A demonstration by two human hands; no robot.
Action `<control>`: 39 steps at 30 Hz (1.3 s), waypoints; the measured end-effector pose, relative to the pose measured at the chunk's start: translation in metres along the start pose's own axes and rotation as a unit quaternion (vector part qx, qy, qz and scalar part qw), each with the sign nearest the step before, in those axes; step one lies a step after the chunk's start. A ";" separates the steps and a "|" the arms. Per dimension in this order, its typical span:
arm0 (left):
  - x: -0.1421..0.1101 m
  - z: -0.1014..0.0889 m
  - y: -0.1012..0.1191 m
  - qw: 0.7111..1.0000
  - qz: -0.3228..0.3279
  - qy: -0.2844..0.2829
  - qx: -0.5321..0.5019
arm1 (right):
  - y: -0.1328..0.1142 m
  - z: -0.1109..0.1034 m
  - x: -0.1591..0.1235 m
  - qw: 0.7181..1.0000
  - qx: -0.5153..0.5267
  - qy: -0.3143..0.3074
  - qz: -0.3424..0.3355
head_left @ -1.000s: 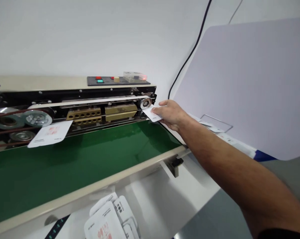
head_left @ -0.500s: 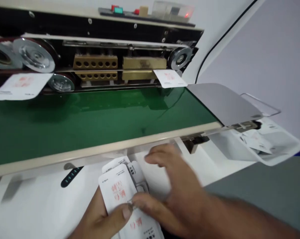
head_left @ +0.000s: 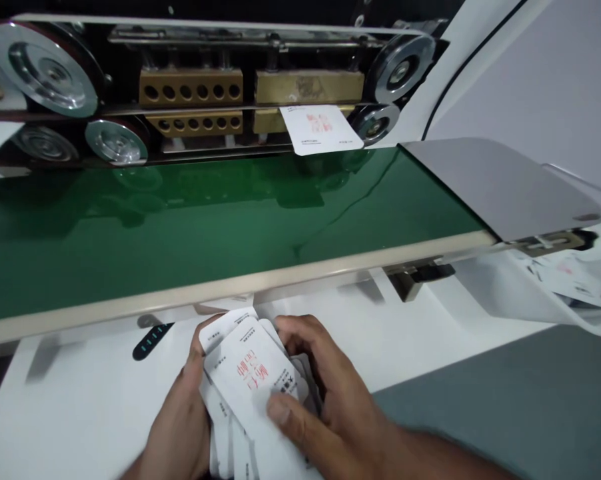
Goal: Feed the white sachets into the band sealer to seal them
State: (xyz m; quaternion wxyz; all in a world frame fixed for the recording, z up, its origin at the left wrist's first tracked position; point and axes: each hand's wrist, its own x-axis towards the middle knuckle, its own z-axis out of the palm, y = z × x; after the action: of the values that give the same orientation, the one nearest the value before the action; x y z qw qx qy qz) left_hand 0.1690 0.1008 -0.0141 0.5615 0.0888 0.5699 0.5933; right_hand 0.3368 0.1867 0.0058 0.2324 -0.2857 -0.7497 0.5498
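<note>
Packaging workshop: a band sealing machine (head_left: 195, 87) with a green conveyor belt (head_left: 180, 227).

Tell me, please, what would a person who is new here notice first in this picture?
A wide green conveyor belt crosses the middle, below a sealing machine with brass blocks and shiny pulleys. One white packet lies at the belt's far edge. In front, the left hand and right hand hold a stack of white packets.

A band sealer (head_left: 190, 87) runs along a green conveyor belt (head_left: 155, 220) ending at a grey chute (head_left: 500, 187).
</note>
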 end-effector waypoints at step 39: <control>-0.011 0.014 0.001 0.983 -0.059 -0.118 0.125 | 0.013 -0.027 -0.026 0.915 0.308 0.134 0.224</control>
State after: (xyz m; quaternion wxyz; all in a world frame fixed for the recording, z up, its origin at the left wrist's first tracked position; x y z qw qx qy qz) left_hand 0.1831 0.1005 -0.0028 0.6434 0.1939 0.5736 0.4683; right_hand 0.3758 0.1909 -0.0002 0.2776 -0.4314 -0.4214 0.7479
